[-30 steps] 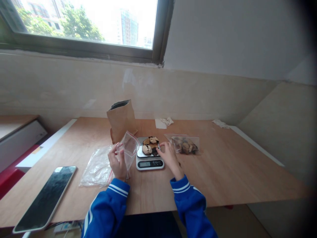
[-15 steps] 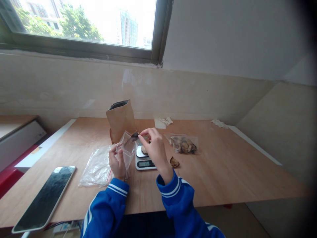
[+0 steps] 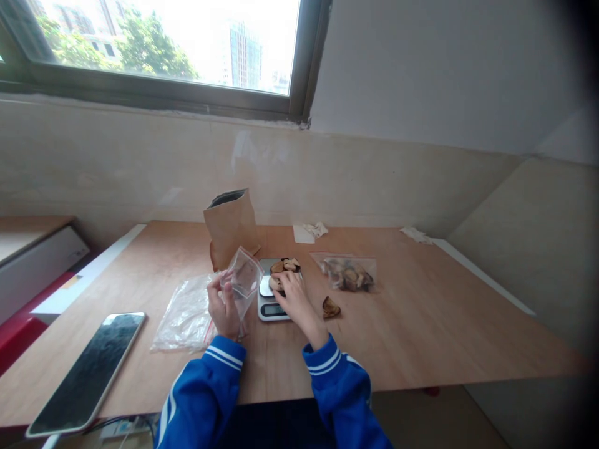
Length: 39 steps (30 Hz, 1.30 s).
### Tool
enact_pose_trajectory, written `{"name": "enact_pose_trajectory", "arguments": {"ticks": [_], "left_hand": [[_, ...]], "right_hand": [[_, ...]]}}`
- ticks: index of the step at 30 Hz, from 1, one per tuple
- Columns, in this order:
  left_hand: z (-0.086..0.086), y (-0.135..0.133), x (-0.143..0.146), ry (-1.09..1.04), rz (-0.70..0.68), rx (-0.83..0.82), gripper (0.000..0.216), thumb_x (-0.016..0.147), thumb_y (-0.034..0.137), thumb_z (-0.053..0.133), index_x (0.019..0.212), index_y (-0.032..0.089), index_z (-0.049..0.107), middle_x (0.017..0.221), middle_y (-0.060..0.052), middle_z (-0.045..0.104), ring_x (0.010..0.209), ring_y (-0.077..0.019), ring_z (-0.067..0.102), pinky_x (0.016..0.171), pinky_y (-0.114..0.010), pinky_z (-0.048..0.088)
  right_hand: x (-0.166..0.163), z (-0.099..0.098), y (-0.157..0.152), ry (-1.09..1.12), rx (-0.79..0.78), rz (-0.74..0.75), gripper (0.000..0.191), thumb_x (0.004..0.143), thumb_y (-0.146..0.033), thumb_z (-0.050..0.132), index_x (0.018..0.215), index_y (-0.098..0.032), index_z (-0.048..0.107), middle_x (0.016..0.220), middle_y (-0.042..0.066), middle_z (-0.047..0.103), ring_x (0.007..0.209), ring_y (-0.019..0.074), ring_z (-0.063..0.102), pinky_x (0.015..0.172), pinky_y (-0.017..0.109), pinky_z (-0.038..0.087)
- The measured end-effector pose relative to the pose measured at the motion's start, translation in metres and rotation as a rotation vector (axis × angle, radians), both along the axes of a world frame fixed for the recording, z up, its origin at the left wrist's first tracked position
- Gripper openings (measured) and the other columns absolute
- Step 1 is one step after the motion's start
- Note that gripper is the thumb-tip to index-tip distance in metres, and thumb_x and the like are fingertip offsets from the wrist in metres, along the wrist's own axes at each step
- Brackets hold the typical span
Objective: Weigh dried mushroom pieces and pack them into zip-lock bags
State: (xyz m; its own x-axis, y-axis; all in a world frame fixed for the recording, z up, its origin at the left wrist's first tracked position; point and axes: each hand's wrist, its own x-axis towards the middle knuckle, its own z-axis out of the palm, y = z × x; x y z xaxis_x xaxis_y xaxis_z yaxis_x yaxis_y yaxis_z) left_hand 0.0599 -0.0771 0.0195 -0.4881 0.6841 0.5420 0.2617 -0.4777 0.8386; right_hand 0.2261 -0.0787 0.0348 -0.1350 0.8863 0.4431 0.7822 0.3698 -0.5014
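My left hand (image 3: 223, 307) grips a small clear zip bag (image 3: 244, 279) and holds it upright with its mouth open, just left of a small digital scale (image 3: 270, 305). My right hand (image 3: 293, 293) rests over the scale's pan, fingers curled down onto the dried brown slices (image 3: 285, 266) piled there; whether a slice is pinched is unclear. One loose slice (image 3: 330, 307) lies on the wooden table (image 3: 421, 312) right of that hand. A filled zip bag (image 3: 347, 272) of the same slices lies further right.
A brown paper bag (image 3: 230, 226) stands open behind the scale. A heap of clear plastic bags (image 3: 185, 315) lies left of my left hand. A phone (image 3: 88, 371) lies screen up at the near left edge. Crumpled tissue (image 3: 309, 229) sits by the wall.
My right hand lifted from the scale to the bag's mouth with a slice, then came back down onto the slices on the pan. A loose slice now lies on the table.
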Motion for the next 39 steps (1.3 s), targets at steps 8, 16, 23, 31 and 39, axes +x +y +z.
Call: {"name": "enact_pose_trajectory", "arguments": {"ticks": [8,16,23,31,39], "left_hand": [[-0.005,-0.001,-0.001,0.053,-0.041,0.025,0.035,0.091,0.045,0.044,0.111,0.019,0.057,0.109,-0.009,0.064,0.108,-0.0230,0.057,0.096,-0.041,0.040],[-0.008,-0.003,-0.001,0.072,-0.009,0.052,0.032,0.093,0.041,0.041,0.111,0.020,0.056,0.112,-0.009,0.063,0.111,-0.0224,0.056,0.098,-0.041,0.039],[-0.007,-0.002,0.000,0.005,-0.021,0.065,0.032,0.092,0.042,0.042,0.113,0.020,0.054,0.110,-0.010,0.064,0.107,-0.0221,0.058,0.095,-0.041,0.042],[-0.007,-0.002,0.004,-0.034,-0.026,0.106,0.036,0.092,0.046,0.040,0.111,0.019,0.054,0.109,-0.010,0.064,0.107,-0.0233,0.058,0.096,-0.044,0.041],[-0.010,-0.002,0.003,-0.019,-0.053,0.086,0.036,0.093,0.044,0.039,0.113,0.019,0.054,0.112,-0.011,0.063,0.110,-0.0236,0.057,0.096,-0.044,0.042]], "right_hand": [[-0.014,0.056,-0.013,0.490,0.054,-0.013,0.027,0.089,-0.038,0.052,0.110,-0.022,0.055,0.099,0.005,0.064,0.086,0.0170,0.059,0.078,0.029,0.048],[-0.007,0.060,-0.009,0.292,0.089,0.042,0.029,0.097,-0.032,0.038,0.109,-0.025,0.063,0.106,0.006,0.063,0.103,0.0202,0.054,0.093,0.036,0.041],[0.019,-0.008,0.013,0.016,0.043,-0.108,0.028,0.084,-0.015,0.048,0.107,-0.019,0.062,0.107,0.011,0.062,0.101,0.0270,0.053,0.088,0.043,0.044],[0.016,0.004,0.006,0.287,-0.033,-0.019,0.026,0.084,-0.014,0.048,0.104,-0.020,0.064,0.101,0.007,0.069,0.095,0.0224,0.062,0.084,0.037,0.049],[-0.017,0.084,-0.018,0.538,0.040,0.184,0.025,0.090,-0.029,0.051,0.108,-0.024,0.067,0.106,0.003,0.070,0.095,0.0172,0.063,0.083,0.028,0.048]]}}
